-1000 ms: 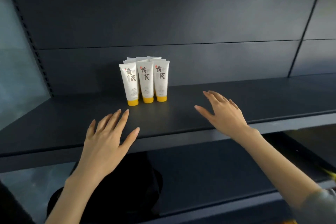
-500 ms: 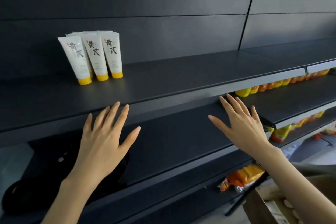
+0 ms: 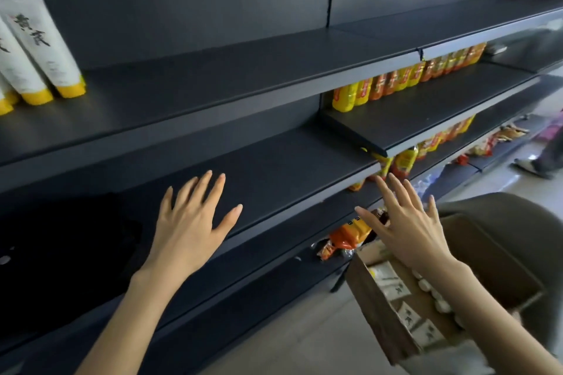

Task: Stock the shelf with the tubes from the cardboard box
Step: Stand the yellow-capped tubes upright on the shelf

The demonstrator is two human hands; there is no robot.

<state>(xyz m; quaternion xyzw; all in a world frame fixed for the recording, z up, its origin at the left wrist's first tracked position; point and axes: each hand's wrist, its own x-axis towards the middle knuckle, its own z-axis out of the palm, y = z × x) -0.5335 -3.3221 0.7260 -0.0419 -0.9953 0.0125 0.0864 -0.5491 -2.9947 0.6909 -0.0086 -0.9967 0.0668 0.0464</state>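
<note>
White tubes with yellow caps stand upright at the far left of the dark upper shelf. A cardboard box sits at the lower right, with several white tubes lying inside it. My left hand hovers with straight, spread fingers in front of the lower dark shelf and holds nothing. My right hand is spread flat above the near-left corner of the box, also empty.
Yellow and orange bottles line the right-hand shelves. An orange snack packet lies on the low shelf beside the box. A grey rounded object stands behind the box. A person's shoe shows on the floor at far right.
The view has swung right and down: the standing tubes slid to the left edge and the box came into sight. Both hands dropped from the upper shelf, the right one over the box.
</note>
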